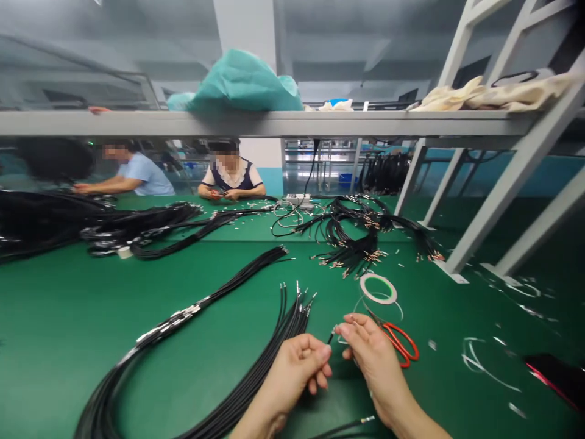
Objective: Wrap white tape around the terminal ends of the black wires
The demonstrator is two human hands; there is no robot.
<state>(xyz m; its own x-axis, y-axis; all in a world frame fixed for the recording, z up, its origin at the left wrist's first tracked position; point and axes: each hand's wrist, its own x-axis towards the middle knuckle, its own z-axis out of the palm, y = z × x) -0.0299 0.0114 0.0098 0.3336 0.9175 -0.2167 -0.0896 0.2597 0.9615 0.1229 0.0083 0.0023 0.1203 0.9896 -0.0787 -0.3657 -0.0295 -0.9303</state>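
My left hand [304, 361] is closed in a pinch around a black cable [331, 336], whose short end sticks out beyond the thumb. At that end, the fingertips of my right hand [368, 353] pinch the pale tip; a thin whitish piece shows below them, too small to make out. Red-handled scissors [404, 347] lie just beyond my right hand, their blades partly hidden. A white roll of tape [378, 289] with a green inner ring lies behind them. Left of my hands, a bundle of black cables [256, 366] with metal-tipped ends curves across the table.
The green table [219, 378] carries black cable heaps [361, 238] at the back and left. Grey shelf legs [493, 177] stand at right, under a shelf beam [347, 124]. White scraps [479, 360] and a dark red-edged object [555, 378] lie right. Two people sit opposite.
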